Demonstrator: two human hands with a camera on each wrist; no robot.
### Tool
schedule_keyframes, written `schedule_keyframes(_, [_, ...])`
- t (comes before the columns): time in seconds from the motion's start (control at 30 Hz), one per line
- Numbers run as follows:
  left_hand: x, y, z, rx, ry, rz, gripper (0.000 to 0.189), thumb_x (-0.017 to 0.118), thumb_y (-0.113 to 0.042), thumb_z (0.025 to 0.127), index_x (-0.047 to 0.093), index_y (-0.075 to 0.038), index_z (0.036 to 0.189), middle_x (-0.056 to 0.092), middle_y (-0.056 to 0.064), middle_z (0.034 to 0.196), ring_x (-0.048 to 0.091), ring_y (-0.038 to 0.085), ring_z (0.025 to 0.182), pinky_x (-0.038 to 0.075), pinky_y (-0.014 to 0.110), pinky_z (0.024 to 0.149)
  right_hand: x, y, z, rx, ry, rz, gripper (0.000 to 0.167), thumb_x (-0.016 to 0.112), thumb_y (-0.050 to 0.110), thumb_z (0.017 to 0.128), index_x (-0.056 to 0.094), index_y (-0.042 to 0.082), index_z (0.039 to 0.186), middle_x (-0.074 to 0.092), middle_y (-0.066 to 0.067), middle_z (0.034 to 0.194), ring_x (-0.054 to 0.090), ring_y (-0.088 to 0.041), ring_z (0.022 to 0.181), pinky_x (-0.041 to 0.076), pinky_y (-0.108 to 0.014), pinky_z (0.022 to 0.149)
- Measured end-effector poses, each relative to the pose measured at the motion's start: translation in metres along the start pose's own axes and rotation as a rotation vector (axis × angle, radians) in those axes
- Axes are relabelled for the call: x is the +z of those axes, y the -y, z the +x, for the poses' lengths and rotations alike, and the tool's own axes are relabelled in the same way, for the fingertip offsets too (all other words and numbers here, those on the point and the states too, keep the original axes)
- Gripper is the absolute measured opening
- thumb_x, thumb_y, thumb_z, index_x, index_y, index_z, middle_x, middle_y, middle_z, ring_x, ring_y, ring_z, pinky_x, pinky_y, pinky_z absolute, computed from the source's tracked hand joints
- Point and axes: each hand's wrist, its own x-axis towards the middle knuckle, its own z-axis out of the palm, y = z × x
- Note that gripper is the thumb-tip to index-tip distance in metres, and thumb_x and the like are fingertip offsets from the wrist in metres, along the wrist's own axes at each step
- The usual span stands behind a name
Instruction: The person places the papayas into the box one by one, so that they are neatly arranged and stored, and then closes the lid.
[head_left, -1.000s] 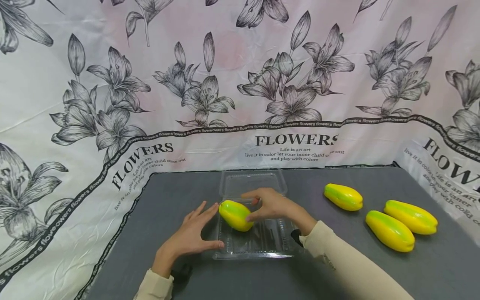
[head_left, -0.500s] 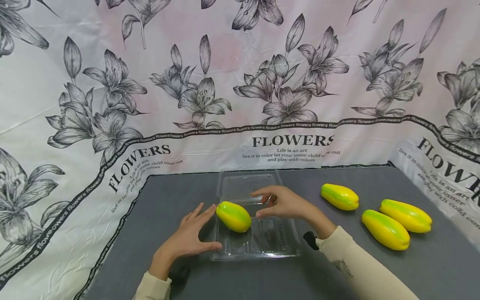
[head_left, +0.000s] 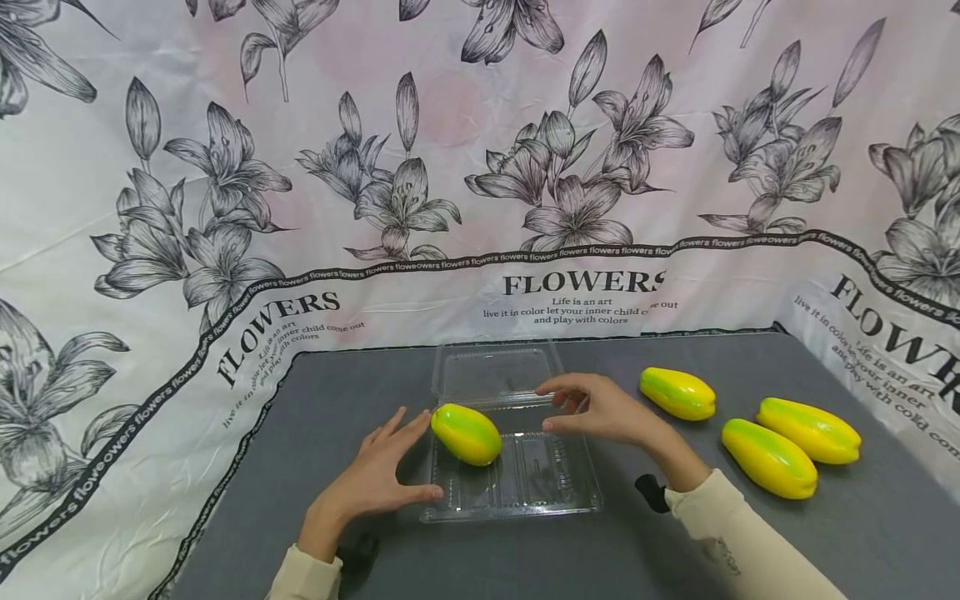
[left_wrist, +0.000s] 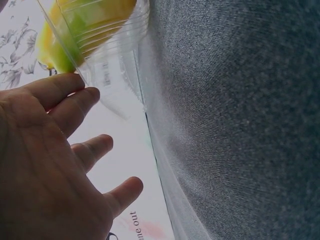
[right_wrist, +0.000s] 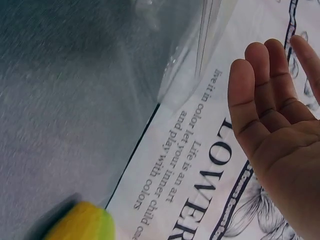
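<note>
A yellow-green papaya (head_left: 467, 435) lies in the left part of a clear plastic clamshell box (head_left: 528, 471), whose lid (head_left: 495, 372) is folded back behind it. My left hand (head_left: 378, 471) is spread at the box's left side, fingertips right at the rim beside the papaya. From the left wrist view, the papaya (left_wrist: 87, 27) shows through the ribbed box wall (left_wrist: 117, 42), above the stretched fingers of my left hand (left_wrist: 55, 160). My right hand (head_left: 606, 410) hovers over the box's right side, fingers loosely bent, holding nothing. In the right wrist view its palm (right_wrist: 290, 145) has nothing in it.
On the grey table (head_left: 360, 383), three more papayas lie to the right: one farther back (head_left: 677, 394), and a pair close together, the nearer one (head_left: 769, 460) and the farther one (head_left: 810, 430). A flower-printed cloth (head_left: 420, 300) hangs along the back and sides.
My right hand has let go of the papaya in the box and drawn off to the right. The papaya and my left hand stay in nearly the same place.
</note>
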Motion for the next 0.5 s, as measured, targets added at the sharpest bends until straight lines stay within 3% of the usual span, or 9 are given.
schedule_keyframes(0.5, [0.001,0.001,0.001,-0.023,0.009,-0.012,0.107,0.081,-0.061,0.077,0.026,-0.028,0.163,0.026,-0.003,0.170,0.007,0.034,0.161,0.008,0.077,0.118,-0.024,-0.020,-0.026,0.040,-0.105,0.028,0.049,0.081,0.029,0.088,0.067,0.009,0.131,0.070,-0.017,0.119,0.063,-0.019,0.096,0.056,-0.035,0.084])
